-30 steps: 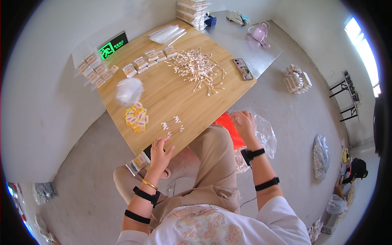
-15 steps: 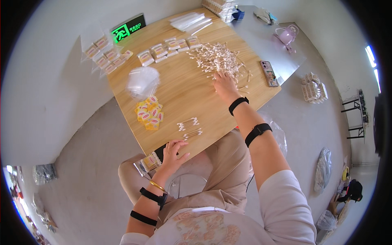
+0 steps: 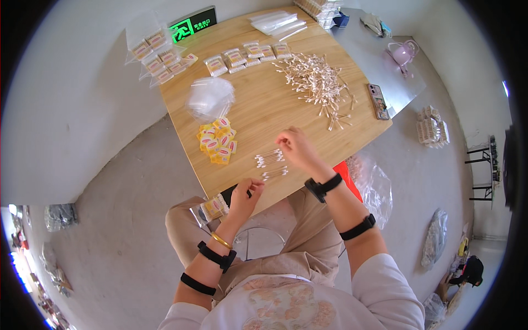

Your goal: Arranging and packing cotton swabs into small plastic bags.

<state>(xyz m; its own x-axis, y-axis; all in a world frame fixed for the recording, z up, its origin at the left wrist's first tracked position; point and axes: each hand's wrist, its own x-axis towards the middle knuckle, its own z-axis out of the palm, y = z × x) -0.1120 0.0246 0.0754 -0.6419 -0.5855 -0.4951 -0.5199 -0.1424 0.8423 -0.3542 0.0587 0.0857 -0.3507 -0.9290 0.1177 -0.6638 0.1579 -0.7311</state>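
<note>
Over the near part of the wooden table [image 3: 258, 110], my right hand [image 3: 297, 147] has its fingers curled into a pinch. What they hold, if anything, is hidden. Just beside it lie two small groups of cotton swabs, a larger row [image 3: 268, 158] and a smaller row [image 3: 275, 173]. My left hand [image 3: 245, 199] is at the table's front edge, its thumb and fingertips drawn together; nothing can be made out between them. Left of that hand, a clear pack of cotton swabs [image 3: 213, 208] sits beside a black object [image 3: 228, 193]. A loose heap of cotton swabs [image 3: 318, 82] spreads at the far right.
Yellow-and-white cards [image 3: 218, 142] lie in a pile at left, below clear plastic bags [image 3: 210, 99]. Filled swab packs [image 3: 235, 57] line the back, with more packs [image 3: 159, 58] at the far left. A phone [image 3: 378, 101] rests near the right edge.
My right hand has come back from the swab heap toward the small rows. My left hand's fingers, spread before, have drawn together. The whole view has shifted slightly.
</note>
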